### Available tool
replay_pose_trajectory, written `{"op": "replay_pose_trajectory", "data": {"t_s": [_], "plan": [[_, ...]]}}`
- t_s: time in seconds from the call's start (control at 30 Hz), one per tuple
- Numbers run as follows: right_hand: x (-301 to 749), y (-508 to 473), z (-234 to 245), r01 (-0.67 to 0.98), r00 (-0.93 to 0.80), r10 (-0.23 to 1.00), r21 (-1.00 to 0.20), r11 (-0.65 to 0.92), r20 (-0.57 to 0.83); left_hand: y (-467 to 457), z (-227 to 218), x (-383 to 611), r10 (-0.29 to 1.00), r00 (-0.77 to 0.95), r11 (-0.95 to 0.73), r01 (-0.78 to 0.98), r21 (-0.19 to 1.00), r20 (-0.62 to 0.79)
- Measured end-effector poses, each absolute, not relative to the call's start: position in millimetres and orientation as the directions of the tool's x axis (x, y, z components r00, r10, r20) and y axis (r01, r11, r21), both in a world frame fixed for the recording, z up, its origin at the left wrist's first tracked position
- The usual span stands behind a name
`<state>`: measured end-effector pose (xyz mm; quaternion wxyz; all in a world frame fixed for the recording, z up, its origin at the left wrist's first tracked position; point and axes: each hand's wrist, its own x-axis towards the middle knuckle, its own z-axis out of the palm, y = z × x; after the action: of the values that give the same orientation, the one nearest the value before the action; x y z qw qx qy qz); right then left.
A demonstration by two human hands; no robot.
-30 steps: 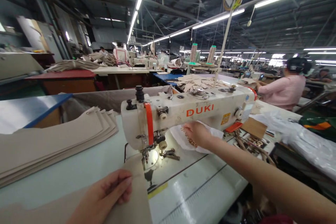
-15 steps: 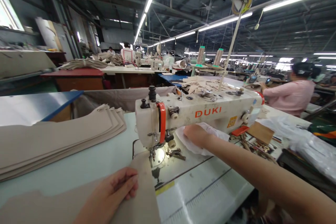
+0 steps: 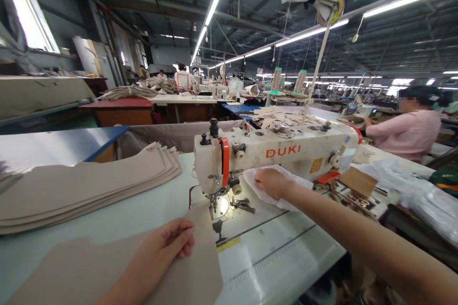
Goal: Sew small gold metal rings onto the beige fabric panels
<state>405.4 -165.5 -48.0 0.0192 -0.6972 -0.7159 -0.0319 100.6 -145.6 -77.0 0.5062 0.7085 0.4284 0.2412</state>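
Note:
My left hand [image 3: 171, 244] lies on a beige fabric panel [image 3: 202, 267] at the front, its fingers curled and the thumb against them. Whatever may be between those fingers is hidden. The panel's far corner reaches to the needle area of a white sewing machine [image 3: 257, 152]. My right hand [image 3: 270, 182] reaches under the machine's arm, closed on a white cloth [image 3: 252, 181] that lies on the machine bed, fingertips partly hidden. Between the needle and the cloth sits a small metal guide [image 3: 243, 205].
Stacked beige panels [image 3: 107, 183] lie on the left of the table. To the right are a brown card [image 3: 358, 181], scissors [image 3: 364, 203] with other small tools, and clear plastic [image 3: 411, 195]. A co-worker in a pink top [image 3: 411, 133] sits at the far right.
The view has turned a little to the left, so things appear shifted right. My right hand now shows more of its curled fingers on the cloth. My left hand stays on the panel.

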Motion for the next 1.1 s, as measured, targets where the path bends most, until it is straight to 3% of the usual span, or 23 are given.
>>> {"op": "replay_pose_trajectory", "data": {"t_s": [0.13, 0.27, 0.33, 0.4, 0.47, 0.6, 0.97, 1.1], "plan": [[401, -189, -52, 0.939, -0.014, 0.970, -0.331, 0.096, 0.242, -145, -79, 101, 0.846, 0.529, -0.130, 0.330, 0.935, -0.069], [375, -216, -60, 0.767, -0.021, 0.934, -0.594, 0.243, 0.356, -148, -81, 101, 0.846, 0.529, -0.111, 0.290, 0.951, -0.063], [358, -225, -64, 0.491, 0.042, 0.942, -0.828, 0.270, 0.333, -152, -81, 100, 0.851, 0.522, -0.110, 0.289, 0.951, -0.060], [341, -230, -68, 0.132, 0.104, 0.971, -0.971, 0.199, 0.213, -155, -82, 99, 0.856, 0.516, -0.128, 0.293, 0.947, -0.044], [325, -229, -72, -0.083, 0.111, 0.990, -0.992, 0.099, 0.090, -159, -82, 98, 0.859, 0.512, -0.155, 0.290, 0.944, -0.016], [296, -219, -84, -0.191, 0.105, 0.994, -0.981, 0.030, 0.010, -166, -82, 97, 0.854, 0.516, -0.239, 0.281, 0.929, 0.063], [256, -206, -97, -0.192, 0.096, 0.995, -0.981, 0.001, -0.018, -168, -79, 100, 0.913, 0.399, -0.229, 0.319, 0.920, 0.089], [254, -208, -96, -0.091, 0.136, 0.989, -0.993, 0.079, 0.066, -168, -79, 101, 0.918, 0.390, -0.215, 0.335, 0.917, 0.073]]}}
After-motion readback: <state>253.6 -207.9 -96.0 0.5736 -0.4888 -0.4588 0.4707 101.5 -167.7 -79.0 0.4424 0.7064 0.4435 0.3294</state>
